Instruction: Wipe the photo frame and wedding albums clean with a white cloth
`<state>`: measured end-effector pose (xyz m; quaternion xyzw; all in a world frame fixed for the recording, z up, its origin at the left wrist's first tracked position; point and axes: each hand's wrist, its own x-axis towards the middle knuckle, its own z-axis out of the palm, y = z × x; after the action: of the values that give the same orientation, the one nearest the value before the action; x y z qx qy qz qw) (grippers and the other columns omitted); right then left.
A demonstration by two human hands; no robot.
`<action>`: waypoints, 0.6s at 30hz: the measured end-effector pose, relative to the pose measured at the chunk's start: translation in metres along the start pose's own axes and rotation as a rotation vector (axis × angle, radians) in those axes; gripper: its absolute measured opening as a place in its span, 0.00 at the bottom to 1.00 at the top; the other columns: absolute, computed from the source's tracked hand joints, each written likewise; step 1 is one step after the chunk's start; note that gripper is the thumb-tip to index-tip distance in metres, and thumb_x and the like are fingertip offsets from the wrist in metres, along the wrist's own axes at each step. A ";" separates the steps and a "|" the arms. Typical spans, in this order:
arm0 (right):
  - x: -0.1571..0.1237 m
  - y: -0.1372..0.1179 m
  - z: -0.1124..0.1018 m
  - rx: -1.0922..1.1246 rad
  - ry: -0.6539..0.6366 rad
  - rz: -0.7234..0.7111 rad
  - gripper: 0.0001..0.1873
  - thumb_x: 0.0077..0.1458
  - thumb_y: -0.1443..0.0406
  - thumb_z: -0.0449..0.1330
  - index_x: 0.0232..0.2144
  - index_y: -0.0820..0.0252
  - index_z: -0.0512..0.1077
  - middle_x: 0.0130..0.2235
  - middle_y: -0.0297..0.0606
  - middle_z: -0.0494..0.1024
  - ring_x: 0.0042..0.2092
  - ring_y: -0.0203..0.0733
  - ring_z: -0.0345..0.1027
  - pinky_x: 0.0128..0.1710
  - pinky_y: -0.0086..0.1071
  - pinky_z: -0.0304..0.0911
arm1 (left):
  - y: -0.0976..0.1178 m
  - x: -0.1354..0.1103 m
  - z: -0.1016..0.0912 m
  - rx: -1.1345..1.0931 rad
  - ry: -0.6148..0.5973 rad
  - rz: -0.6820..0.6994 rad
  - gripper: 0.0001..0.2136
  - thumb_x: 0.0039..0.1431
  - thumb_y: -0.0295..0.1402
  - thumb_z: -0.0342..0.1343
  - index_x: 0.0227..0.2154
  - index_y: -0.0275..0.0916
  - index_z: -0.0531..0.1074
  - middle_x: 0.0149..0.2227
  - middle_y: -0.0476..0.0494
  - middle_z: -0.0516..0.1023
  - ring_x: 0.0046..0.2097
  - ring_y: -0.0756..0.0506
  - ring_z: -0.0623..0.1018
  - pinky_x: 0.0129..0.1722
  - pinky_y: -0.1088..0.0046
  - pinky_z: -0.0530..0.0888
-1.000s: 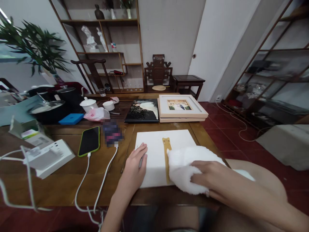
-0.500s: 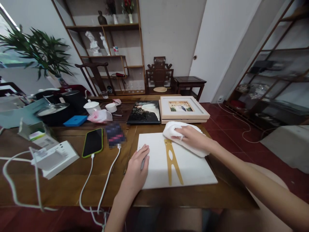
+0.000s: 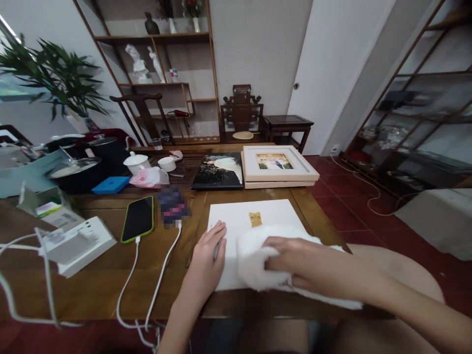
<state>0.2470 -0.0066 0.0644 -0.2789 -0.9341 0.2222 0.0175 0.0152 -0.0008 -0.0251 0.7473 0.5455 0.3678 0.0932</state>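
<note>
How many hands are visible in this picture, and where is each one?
2. The left hand lies at the left side of the white board; the right hand holds a white cloth over the same board. No other hand is visible.

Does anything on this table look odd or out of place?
Yes: beside the phone, one object shows only as blocky squares, so I can't tell what it is; a white cable runs to it. Elsewhere, a small carton stands open. I see no spill.
</note>
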 end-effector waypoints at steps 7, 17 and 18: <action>0.047 0.046 -0.013 -0.086 0.234 -0.044 0.08 0.56 0.69 0.52 0.37 0.59 0.69 0.44 0.44 0.69 0.50 0.46 0.60 0.47 0.37 0.57 | 0.001 0.000 -0.001 0.022 -0.009 -0.012 0.15 0.59 0.29 0.46 0.46 0.34 0.72 0.51 0.36 0.73 0.54 0.41 0.71 0.54 0.56 0.68; 0.020 -0.005 0.021 -0.287 0.093 -0.159 0.08 0.49 0.73 0.57 0.34 0.60 0.71 0.42 0.45 0.75 0.51 0.49 0.62 0.50 0.40 0.57 | 0.000 0.000 0.000 0.002 0.015 0.023 0.14 0.58 0.29 0.47 0.45 0.35 0.72 0.50 0.35 0.74 0.53 0.40 0.72 0.53 0.56 0.69; 0.015 -0.013 0.027 -0.274 0.082 -0.186 0.08 0.50 0.73 0.58 0.33 0.59 0.72 0.41 0.42 0.75 0.51 0.48 0.62 0.50 0.40 0.56 | 0.000 0.000 0.000 -0.001 0.014 0.023 0.14 0.58 0.29 0.47 0.45 0.35 0.72 0.50 0.35 0.74 0.53 0.40 0.72 0.54 0.55 0.69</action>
<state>0.2237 -0.0198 0.0440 -0.1998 -0.9760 0.0785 0.0378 0.0148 -0.0009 -0.0250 0.7508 0.5375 0.3743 0.0855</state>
